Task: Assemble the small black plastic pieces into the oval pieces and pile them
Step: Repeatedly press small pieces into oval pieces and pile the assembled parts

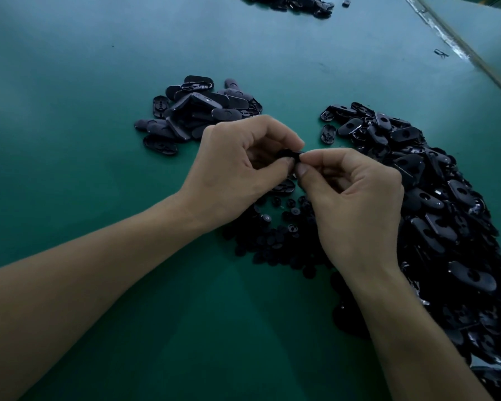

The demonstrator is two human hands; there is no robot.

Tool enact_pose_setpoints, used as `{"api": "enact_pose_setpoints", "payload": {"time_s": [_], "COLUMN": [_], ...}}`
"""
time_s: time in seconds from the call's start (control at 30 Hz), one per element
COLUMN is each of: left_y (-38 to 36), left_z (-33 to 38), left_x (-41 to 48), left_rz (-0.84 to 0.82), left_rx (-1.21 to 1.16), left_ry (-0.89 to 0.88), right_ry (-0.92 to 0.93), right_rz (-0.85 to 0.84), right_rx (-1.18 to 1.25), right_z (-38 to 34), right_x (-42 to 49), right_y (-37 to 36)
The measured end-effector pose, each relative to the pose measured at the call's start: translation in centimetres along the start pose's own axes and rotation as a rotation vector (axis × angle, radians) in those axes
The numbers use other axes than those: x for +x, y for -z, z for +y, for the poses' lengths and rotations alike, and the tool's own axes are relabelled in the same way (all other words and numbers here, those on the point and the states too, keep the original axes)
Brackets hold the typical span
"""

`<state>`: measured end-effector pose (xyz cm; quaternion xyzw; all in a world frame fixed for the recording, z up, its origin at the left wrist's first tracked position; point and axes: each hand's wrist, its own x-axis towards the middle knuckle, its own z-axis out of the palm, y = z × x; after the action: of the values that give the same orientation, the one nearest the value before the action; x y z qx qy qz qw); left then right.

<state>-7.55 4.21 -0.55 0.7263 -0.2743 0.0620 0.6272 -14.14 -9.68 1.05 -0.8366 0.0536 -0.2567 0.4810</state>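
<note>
My left hand (pixel 237 166) and my right hand (pixel 356 204) meet at the middle of the green table (pixel 70 140). Between their fingertips sits a black oval piece (pixel 291 154), mostly hidden; my left fingers curl round it and my right thumb and forefinger pinch at its right end. Whether a small piece is in it I cannot tell. Under the hands lies a scatter of small round black pieces (pixel 272 230). A big heap of loose oval pieces (pixel 434 204) fills the right side. A smaller pile of oval pieces (pixel 197 111) lies behind my left hand.
Another dark heap of parts (pixel 295 2) sits at the far edge of the table. A pale strip (pixel 457 44) runs diagonally along the table's far right, with a small black part (pixel 441 52) beside it.
</note>
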Motion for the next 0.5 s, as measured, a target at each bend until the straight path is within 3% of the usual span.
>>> {"api": "enact_pose_setpoints", "payload": {"time_s": [0.5], "left_y": [0.16], "left_z": [0.22], "left_x": [0.31], "left_rz": [0.026], "left_rx": [-0.089], "left_ry": [0.025], "right_ry": [0.031], "right_rz": [-0.08], "right_rx": [0.002], "right_z": [0.43], "right_x": [0.57], "right_y": [0.8]}}
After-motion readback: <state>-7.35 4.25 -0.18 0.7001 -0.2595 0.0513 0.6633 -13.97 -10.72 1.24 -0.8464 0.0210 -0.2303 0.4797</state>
